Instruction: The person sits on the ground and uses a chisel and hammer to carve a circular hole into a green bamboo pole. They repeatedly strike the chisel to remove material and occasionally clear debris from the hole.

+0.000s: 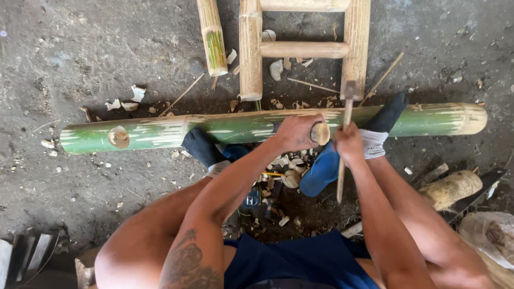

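Down on the concrete floor point(80, 64) lies the long green bamboo pole point(241, 127), stretched crosswise and pinned under both dark-socked feet point(202, 147). Left hand point(296, 132) is wrapped around a short wooden peg point(320, 133), holding it against the pole near its middle. Right hand point(349, 143) is clenched around the handle of a slim hammer point(345, 123), the head raised just above the pole's far edge, right beside the peg.

How far along? One peg stub point(118, 137) already sits seated in the pole towards its left end, so that joint looks done. The one under the left hand still stands proud, so I'd judge it not yet driven home. The right stretch of the pole shows no holes or pegs that I can make out.

Look at the pole itself: green skin scraped away in pale streaks, bare tan at the right end.

Wood chips point(289, 174) lie heaped between the feet, with more scattered about. Just beyond the pole stands a pale bamboo ladder-like frame point(300, 49), and a loose short bamboo piece point(213, 37) beside it. Off to the right, a stubby log point(451, 188) rests near the knee.
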